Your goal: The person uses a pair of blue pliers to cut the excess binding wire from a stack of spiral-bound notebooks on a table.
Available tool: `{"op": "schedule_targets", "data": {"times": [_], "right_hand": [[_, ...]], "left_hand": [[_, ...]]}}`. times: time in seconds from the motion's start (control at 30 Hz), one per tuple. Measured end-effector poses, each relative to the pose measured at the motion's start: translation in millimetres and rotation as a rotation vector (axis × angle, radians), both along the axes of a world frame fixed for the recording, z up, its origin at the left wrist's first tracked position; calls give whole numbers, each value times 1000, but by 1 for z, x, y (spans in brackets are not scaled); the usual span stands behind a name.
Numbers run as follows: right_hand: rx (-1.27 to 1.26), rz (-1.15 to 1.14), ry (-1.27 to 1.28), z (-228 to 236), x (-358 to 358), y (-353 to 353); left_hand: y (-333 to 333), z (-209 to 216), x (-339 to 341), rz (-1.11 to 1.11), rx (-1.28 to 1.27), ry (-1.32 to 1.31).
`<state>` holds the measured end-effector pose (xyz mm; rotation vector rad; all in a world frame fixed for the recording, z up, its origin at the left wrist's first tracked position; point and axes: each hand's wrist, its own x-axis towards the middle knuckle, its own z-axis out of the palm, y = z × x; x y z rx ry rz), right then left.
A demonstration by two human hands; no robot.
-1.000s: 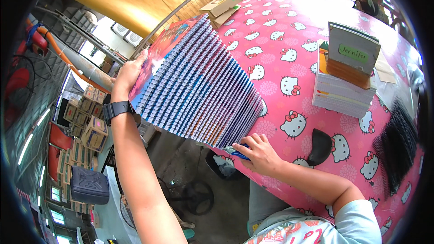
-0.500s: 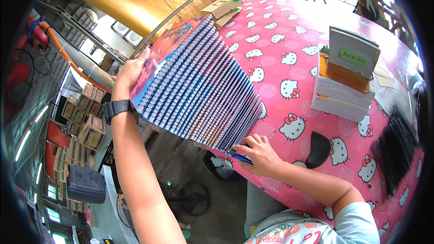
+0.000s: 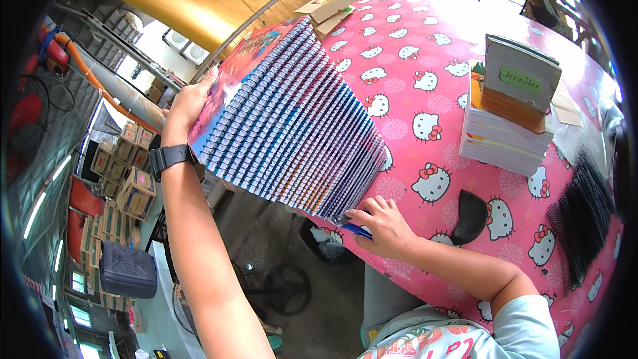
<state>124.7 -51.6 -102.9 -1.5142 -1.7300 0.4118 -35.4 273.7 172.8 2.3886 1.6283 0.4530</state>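
Note:
A tall leaning stack of coil-bound books [image 3: 292, 119] stands at the table's left edge, its wire-looped spines turned toward me. My left hand [image 3: 193, 101], with a dark watch on the wrist, holds the stack's left side at the colourful cover; its thumb points up and the other fingers are mostly hidden. At the stack's lower right corner, my right hand [image 3: 384, 227] is closed round a small blue-handled tool [image 3: 357, 229]. The tool's tip meets the end of the nearest spines; its exact kind is hidden by the fingers.
On the pink patterned table [image 3: 399, 179] stands a pile of books [image 3: 502, 139] topped by a grey block [image 3: 520, 80]. A black curved piece [image 3: 470, 217] and a bundle of black coils [image 3: 581, 219] lie right. Small cartons [image 3: 327, 8] sit behind; a dark bin [image 3: 322, 242] is below the edge.
The whole view has shifted very slightly. My right hand has turned the blue-handled tool a little at the same corner; my left hand keeps its hold on the stack.

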Motion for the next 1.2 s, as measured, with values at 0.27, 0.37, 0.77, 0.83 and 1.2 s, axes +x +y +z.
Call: {"op": "schedule_targets", "data": {"times": [0.27, 0.37, 0.77, 0.83, 1.2], "right_hand": [[-53, 112, 389, -19, 5, 9], [-830, 258, 1217, -18, 17, 25], [124, -29, -183, -14, 4, 0], [13, 57, 41, -17, 7, 2], [-32, -26, -94, -10, 3, -3]], "left_hand": [[-1, -1, 6, -2, -2, -26], [7, 1, -3, -41, -63, -25], [11, -4, -3, -12, -14, -60], [12, -5, -3, -22, -16, -77], [11, -4, -3, -110, -144, -296]]}}
